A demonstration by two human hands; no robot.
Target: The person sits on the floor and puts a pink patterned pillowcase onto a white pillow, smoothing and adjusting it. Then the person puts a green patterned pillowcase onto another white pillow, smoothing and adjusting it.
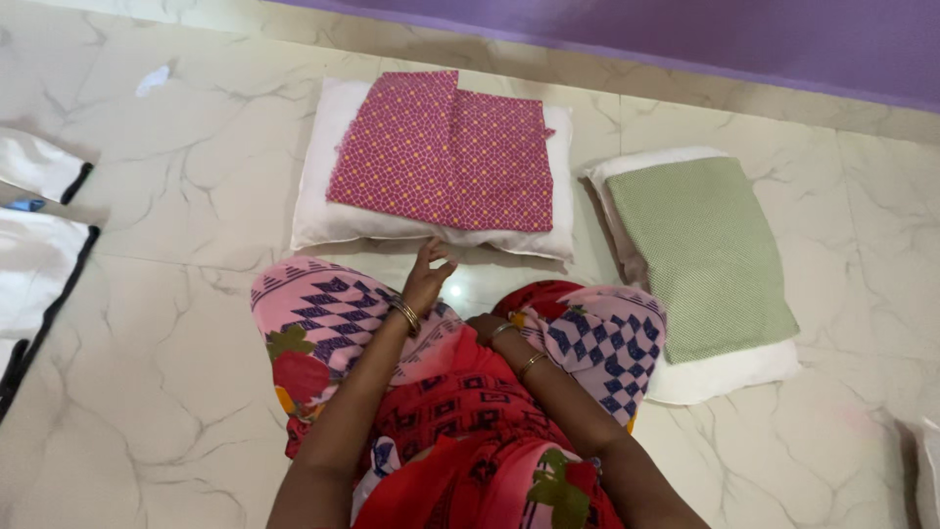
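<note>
Seated person's left hand [427,274], fingers loosely curled and grasping nothing, reaches to near edge of white pillow [323,211] | folded magenta cover [441,152] lies loose on top | right hand [485,326] in lap, grip unclear | risk: tugging the pillow could slide the cover off.

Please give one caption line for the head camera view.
Seated person's left hand reaches to a white pillow under pink cloth.
</note>
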